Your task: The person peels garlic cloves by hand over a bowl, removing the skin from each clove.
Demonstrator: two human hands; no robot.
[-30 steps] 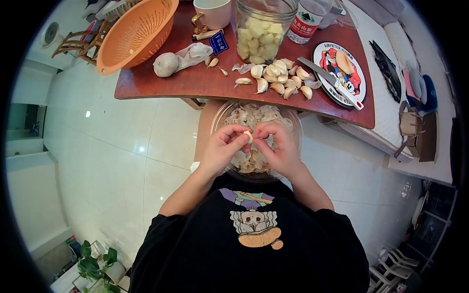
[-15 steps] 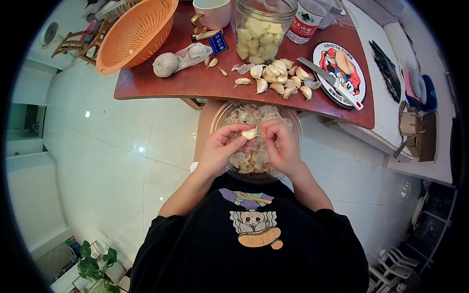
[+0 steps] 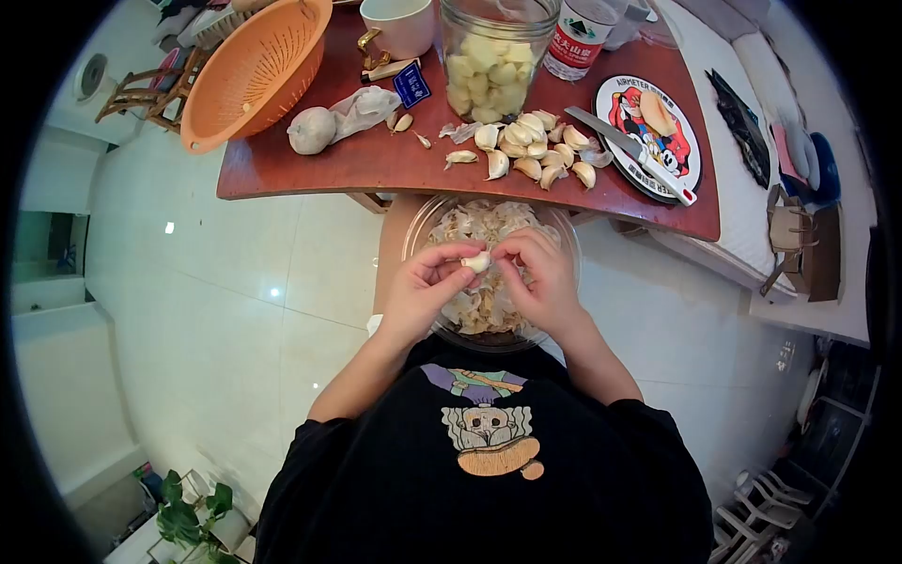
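My left hand pinches a pale garlic clove between thumb and fingertips, above a clear bowl. At the clove's right end my right hand is closed, its thumb and forefinger pinching the garlic skin there. The exact contact is too small to make out. Loose, papery garlic peelings fill the bowl below both hands. Beyond it, on the red-brown table, lies a pile of unpeeled garlic cloves. Behind the pile stands a glass jar with peeled cloves inside.
A knife rests across a cartoon plate at the table's right. To the left are an orange colander and a garlic bulb. A white mug and a red-labelled bottle stand toward the back.
My right fingertips have come leftward, closer to the clove in my left hand. The view has shifted slightly; the things on the table stay in place.
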